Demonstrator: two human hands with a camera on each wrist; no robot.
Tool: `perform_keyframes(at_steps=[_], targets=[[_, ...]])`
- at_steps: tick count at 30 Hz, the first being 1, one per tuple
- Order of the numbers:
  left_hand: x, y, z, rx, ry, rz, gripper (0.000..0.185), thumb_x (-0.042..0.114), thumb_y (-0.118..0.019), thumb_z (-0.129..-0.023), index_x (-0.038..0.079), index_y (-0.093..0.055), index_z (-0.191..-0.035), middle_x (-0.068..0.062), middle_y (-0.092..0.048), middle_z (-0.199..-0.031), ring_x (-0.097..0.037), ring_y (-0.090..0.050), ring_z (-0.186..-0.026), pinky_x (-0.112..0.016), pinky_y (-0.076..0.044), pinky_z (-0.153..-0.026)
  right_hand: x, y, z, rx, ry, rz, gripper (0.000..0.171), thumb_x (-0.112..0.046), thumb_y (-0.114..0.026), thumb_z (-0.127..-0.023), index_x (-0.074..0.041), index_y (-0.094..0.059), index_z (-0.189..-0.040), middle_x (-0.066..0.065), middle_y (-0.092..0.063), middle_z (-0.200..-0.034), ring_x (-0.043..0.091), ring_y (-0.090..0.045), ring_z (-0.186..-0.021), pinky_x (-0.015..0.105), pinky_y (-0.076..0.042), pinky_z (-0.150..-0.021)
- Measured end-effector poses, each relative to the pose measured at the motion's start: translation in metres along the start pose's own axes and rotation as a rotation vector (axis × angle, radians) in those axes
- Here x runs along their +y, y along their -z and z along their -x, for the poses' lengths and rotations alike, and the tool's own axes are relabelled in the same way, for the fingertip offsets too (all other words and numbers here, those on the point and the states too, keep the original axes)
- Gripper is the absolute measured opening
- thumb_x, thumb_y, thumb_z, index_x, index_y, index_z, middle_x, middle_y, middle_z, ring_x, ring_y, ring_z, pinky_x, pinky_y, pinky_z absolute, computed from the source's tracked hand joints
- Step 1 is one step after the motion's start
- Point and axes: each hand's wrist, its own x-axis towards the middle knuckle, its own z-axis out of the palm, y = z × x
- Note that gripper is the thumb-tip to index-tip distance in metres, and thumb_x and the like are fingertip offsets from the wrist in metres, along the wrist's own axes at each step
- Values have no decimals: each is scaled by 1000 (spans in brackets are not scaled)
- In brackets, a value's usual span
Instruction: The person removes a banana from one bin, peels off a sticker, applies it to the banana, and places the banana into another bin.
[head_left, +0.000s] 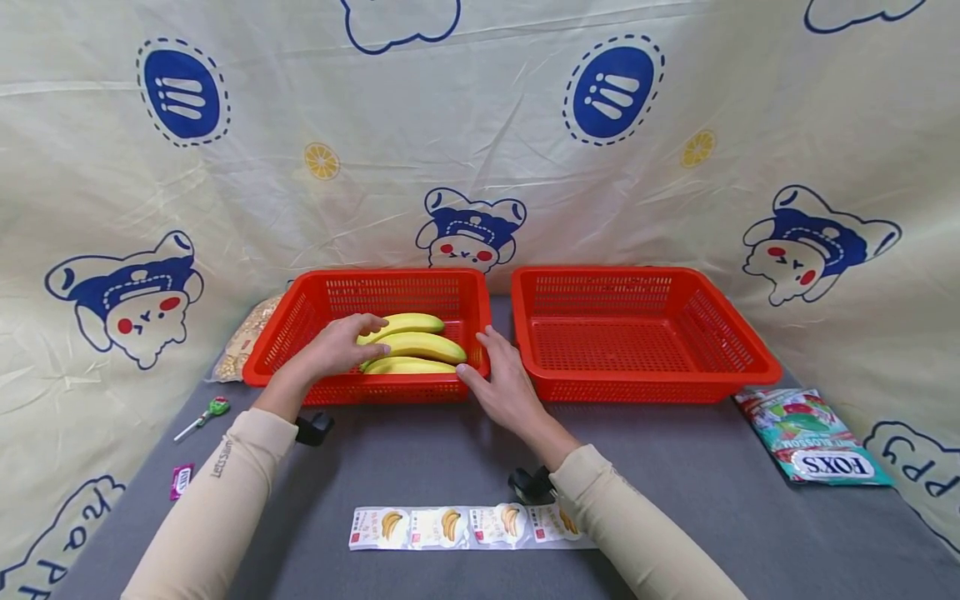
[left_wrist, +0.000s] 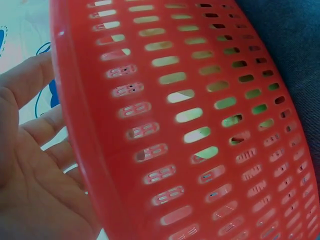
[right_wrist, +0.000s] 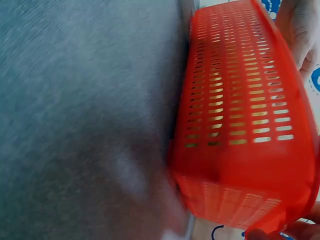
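Note:
Three yellow bananas [head_left: 422, 344] lie side by side in the left red basket [head_left: 405, 387], toward its right end. My left hand [head_left: 341, 346] reaches over the front rim, thumb and fingers spread apart at the bananas' left ends. In the left wrist view, that hand [left_wrist: 40, 165] shows an open palm behind the basket wall [left_wrist: 145, 120]. My right hand [head_left: 506, 383] is at the basket's front right corner, with the thumb at the front rim and the fingers along the right side. Its fingertips [right_wrist: 305, 230] show at the basket corner in the right wrist view.
A second red basket [head_left: 645, 387] stands just to the right. A strip of banana-printed labels [head_left: 442, 528] lies in front. At left are a lollipop [head_left: 217, 406], a small purple packet [head_left: 181, 482] and a clear bag [head_left: 251, 337]; at right, a FOX'S candy bag [head_left: 813, 437].

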Motion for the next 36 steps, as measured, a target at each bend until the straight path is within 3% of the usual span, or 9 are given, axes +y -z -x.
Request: perform_keyframes(at_steps=[15,28,31,36], targets=[[-5,-5,-4,-181,-18,4,58,35,-67,-84,9,-50,-134,-17,-53,-133,-33,-50,-121,-47,-43,-99,8,-3,-3,-53,6,36,71,-44,-60,-87,-12,-34,-145,-1,-19,-158,26,-23,-144,51,-29,-111],[-3,-2,-15,-350,25,0,45,22,-65,-86,10,-56,-129,-16,-56,-127,-28,-49,-114,-42,-43,-97,10,-1,-2,-60,6,45,73,-46,-61,-86,-13,-34,-146,-1,-19,-159,26,-23,-145,51,-28,-111],[-5,-2,-18,-353,15,-28,42,25,-64,-87,11,-58,-126,-15,-57,-123,-26,-50,-109,-40,-44,-95,11,-1,-2,-56,12,45,73,-46,-60,-87,-13,-34,-146,-1,-19,-158,26,-23,-145,51,-28,-112],[-7,-7,-18,-286,9,-81,42,33,-62,-88,10,-59,-123,-10,-60,-116,-23,-50,-104,-40,-43,-92,12,0,-2,-60,21,45,73,-47,-60,-86,-13,-33,-146,-1,-19,-158,26,-23,-145,50,-29,-111]])
